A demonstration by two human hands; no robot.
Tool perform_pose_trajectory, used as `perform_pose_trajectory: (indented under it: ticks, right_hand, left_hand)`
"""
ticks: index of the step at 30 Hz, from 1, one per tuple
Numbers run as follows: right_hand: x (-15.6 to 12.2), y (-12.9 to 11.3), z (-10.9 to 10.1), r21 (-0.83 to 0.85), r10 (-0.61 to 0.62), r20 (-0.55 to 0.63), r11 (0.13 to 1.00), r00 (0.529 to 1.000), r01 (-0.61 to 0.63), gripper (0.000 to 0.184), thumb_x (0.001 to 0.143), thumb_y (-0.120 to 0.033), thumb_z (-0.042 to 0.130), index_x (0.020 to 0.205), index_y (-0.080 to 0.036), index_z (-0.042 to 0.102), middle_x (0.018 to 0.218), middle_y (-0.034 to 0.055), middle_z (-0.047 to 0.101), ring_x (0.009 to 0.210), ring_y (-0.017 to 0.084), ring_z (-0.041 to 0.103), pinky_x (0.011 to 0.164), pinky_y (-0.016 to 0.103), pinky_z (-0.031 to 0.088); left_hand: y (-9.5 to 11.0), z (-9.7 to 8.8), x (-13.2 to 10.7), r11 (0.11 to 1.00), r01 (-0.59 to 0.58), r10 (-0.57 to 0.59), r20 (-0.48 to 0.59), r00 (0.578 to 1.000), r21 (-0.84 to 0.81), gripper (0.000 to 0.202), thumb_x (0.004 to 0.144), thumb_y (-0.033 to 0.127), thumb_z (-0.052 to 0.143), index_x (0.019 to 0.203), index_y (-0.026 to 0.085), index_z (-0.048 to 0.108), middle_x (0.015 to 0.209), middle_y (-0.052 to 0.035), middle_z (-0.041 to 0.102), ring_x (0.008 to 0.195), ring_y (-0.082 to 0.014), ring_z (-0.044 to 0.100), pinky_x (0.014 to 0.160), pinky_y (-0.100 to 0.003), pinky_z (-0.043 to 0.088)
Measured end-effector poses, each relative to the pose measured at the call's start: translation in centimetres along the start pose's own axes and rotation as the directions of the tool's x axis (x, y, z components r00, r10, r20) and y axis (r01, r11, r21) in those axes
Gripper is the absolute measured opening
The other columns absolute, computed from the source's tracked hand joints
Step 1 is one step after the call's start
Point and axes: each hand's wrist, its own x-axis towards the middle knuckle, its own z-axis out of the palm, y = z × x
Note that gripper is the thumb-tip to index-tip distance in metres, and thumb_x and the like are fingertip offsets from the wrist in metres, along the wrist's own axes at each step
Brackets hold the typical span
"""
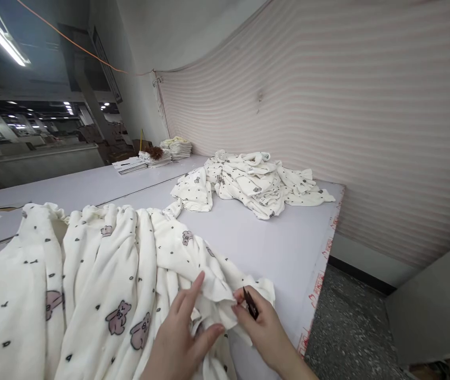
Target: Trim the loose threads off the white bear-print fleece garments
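White fleecy garments (90, 274) printed with bears and small dark letters lie bunched across the near part of the table. My left hand (183, 332) rests at the right end of this heap, thumb and fingers spread apart against the cloth. Opposite it, my right hand (264, 330) pinches the edge of a white garment part (219, 290) between thumb and forefinger. Dark, pointed thread snips (251, 303) are tucked in the same hand, tips pointing up and away; their handles are mostly hidden by the fingers.
A second pile of the same printed garments (249, 182) sits further back on the table (244, 237). Folded stacks (177, 148) and papers (130, 164) lie at the far edge. Striped cloth (328, 105) hangs along the wall. The table's right edge carries red-printed tape (317, 290), above a speckled floor (355, 322).
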Motion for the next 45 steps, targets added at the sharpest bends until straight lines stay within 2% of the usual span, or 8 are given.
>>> perform_pose_trajectory:
  ticks: [3, 5, 10, 18, 26, 32, 42, 45]
  right_hand:
    - [-1.2, -1.1, 0.2, -0.098, -0.170, -0.015, 0.981, 0.985, 0.168, 0.012, 0.087, -0.018, 0.047, 0.081, -0.020, 0.058, 0.079, 0.0008, 0.058, 0.074, 0.015, 0.055, 0.065, 0.022, 0.044]
    - [-1.8, -1.1, 0.4, -0.161, -0.279, -0.078, 0.951, 0.957, 0.264, 0.016, 0.088, -0.015, 0.043, 0.084, -0.021, 0.058, 0.083, 0.0026, 0.059, 0.078, 0.016, 0.057, 0.068, 0.024, 0.045]
    - [-3.0, -0.3, 0.5, -0.339, -0.340, -0.137, 0.899, 0.930, 0.279, 0.013, 0.087, -0.014, 0.043, 0.083, -0.022, 0.053, 0.084, 0.0023, 0.053, 0.070, 0.015, 0.055, 0.061, 0.023, 0.043]
    - [-4.2, -1.7, -1.9, -0.257, -0.060, 0.199, 0.960, 0.978, 0.112, 0.017, 0.085, -0.022, 0.057, 0.101, -0.023, 0.063, 0.091, 0.0030, 0.062, 0.084, 0.018, 0.061, 0.072, 0.024, 0.048]
    - [-3.8, -2.3, -1.5, -0.296, -0.047, 0.181, 0.950, 0.982, 0.101, 0.017, 0.087, -0.027, 0.058, 0.097, -0.024, 0.071, 0.085, 0.0031, 0.067, 0.081, 0.018, 0.063, 0.070, 0.024, 0.047]
    - [-4.2, -2.0, -1.4, -0.268, -0.090, 0.136, 0.955, 0.987, 0.124, 0.021, 0.086, -0.025, 0.056, 0.103, -0.021, 0.068, 0.090, 0.0052, 0.066, 0.085, 0.020, 0.064, 0.072, 0.025, 0.049]
    - [-3.9, -2.1, -1.0, -0.266, -0.096, 0.129, 0.955, 0.987, 0.128, 0.019, 0.086, -0.026, 0.056, 0.099, -0.021, 0.069, 0.089, 0.0062, 0.067, 0.083, 0.020, 0.064, 0.070, 0.025, 0.049]
    - [-4.2, -1.7, -0.8, -0.247, -0.089, 0.095, 0.963, 0.992, 0.110, 0.017, 0.087, -0.026, 0.055, 0.097, -0.022, 0.068, 0.088, 0.0050, 0.066, 0.083, 0.020, 0.064, 0.071, 0.025, 0.049]
  left_hand:
    - [0.9, 0.4, 0.4, 0.956, -0.208, 0.232, -0.102, 0.967, 0.206, 0.012, 0.086, 0.028, 0.055, 0.095, 0.025, 0.063, 0.125, -0.0112, 0.050, 0.047, -0.0067, 0.051, 0.050, -0.024, 0.046]
    - [1.0, 0.6, 0.0, 0.930, -0.320, 0.342, -0.103, 0.934, 0.181, 0.017, 0.088, 0.018, 0.048, 0.073, 0.021, 0.054, 0.122, -0.0119, 0.054, 0.048, -0.0066, 0.049, 0.052, -0.023, 0.045]
    - [0.6, 0.8, -1.2, 0.950, -0.311, 0.311, 0.021, 0.950, -0.036, 0.009, 0.085, 0.016, 0.048, 0.090, 0.023, 0.048, 0.071, 0.0013, 0.055, 0.057, -0.0130, 0.055, 0.055, -0.021, 0.046]
    - [0.0, 0.4, -1.3, 0.884, -0.464, 0.462, 0.055, 0.885, 0.050, 0.022, 0.085, 0.003, 0.042, 0.098, 0.021, 0.047, 0.087, -0.0039, 0.052, 0.076, -0.0138, 0.059, 0.066, -0.020, 0.049]
    - [-0.2, 0.6, -1.5, 0.875, -0.483, 0.484, -0.001, 0.875, 0.024, 0.021, 0.085, 0.002, 0.045, 0.095, 0.020, 0.050, 0.095, -0.0063, 0.054, 0.082, -0.0135, 0.060, 0.070, -0.020, 0.050]
    - [0.4, 0.2, -1.2, 0.927, -0.364, 0.366, 0.016, 0.930, -0.089, 0.016, 0.085, 0.006, 0.049, 0.086, 0.022, 0.047, 0.086, -0.0014, 0.060, 0.082, -0.0130, 0.061, 0.070, -0.019, 0.049]
    - [0.4, 0.3, -1.5, 0.904, -0.411, 0.414, 0.005, 0.910, -0.122, 0.019, 0.084, 0.004, 0.048, 0.085, 0.023, 0.049, 0.088, -0.0004, 0.060, 0.081, -0.0110, 0.062, 0.071, -0.017, 0.048]
    - [0.6, 0.4, -1.5, 0.942, -0.294, 0.302, 0.028, 0.953, -0.160, 0.010, 0.085, 0.012, 0.052, 0.081, 0.022, 0.053, 0.085, -0.0003, 0.062, 0.078, -0.0130, 0.062, 0.070, -0.019, 0.047]
